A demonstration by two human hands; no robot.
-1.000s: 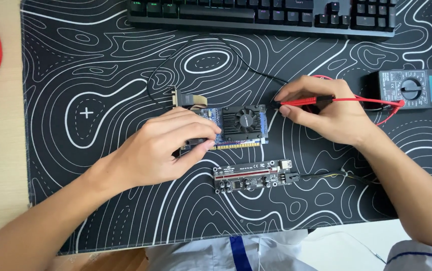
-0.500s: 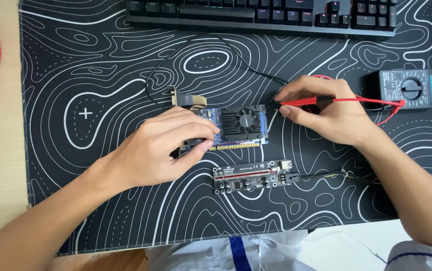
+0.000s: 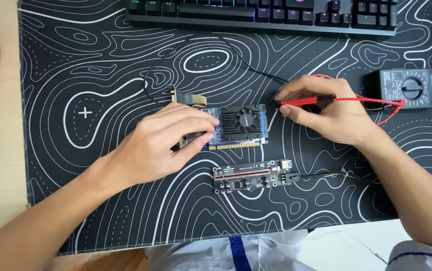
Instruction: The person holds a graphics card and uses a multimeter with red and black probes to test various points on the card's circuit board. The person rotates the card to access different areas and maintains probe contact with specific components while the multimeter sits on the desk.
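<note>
1. I am pressing my left hand (image 3: 168,143) down on the left end of the circuit board (image 3: 238,125), fingers curled against it.
2. My right hand (image 3: 326,113) is pinching the red probe (image 3: 301,102), lying sideways, tip pointing left at the board's right edge.
3. The board is lying between my hands on the mat (image 3: 100,65).

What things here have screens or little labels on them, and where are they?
Multimeter: far right on the black mat, dark rectangular box with a round dial and a narrow blue-grey screen at its right end.
Small black circuit board: just below the blue card, long and thin, with a red strip and tiny white print.
Keyboard: along the top edge, black keys with small lit markings.
</note>
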